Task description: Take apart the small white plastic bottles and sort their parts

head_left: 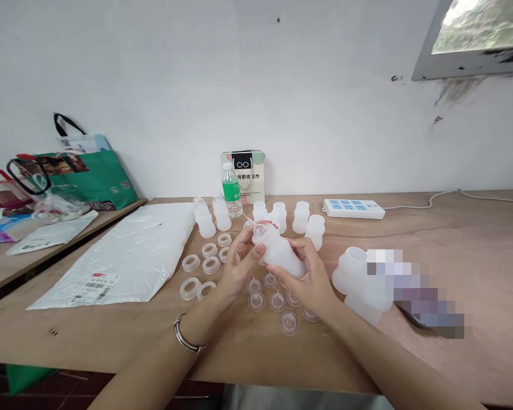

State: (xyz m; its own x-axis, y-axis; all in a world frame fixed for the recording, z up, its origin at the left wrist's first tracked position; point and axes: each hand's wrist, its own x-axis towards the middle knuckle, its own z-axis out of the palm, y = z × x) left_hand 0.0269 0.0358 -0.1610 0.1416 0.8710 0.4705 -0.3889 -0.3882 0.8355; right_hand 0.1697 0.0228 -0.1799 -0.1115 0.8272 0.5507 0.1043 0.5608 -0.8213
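Observation:
Tilted above the table, a frosted white baby bottle (279,250) is held between both hands. My left hand (241,256) grips its upper end, by a clear nipple (260,230) with a thin tip. My right hand (305,267) is wrapped round the bottle's lower end. Under the hands lie several clear nipples (277,302), partly covered by my right hand. Left of them are several translucent collar rings (191,288). Two bottles topped with clear pieces (204,221) stand behind the rings. More frosted bottles (301,217) are upright at the back.
A large white plastic mailer (123,256) lies on the left. A water bottle (231,191) and a paper bag (256,176) stand against the wall. At the back right is a power strip (354,208). Larger white bottles (363,285) sit right, beside a blurred-out patch.

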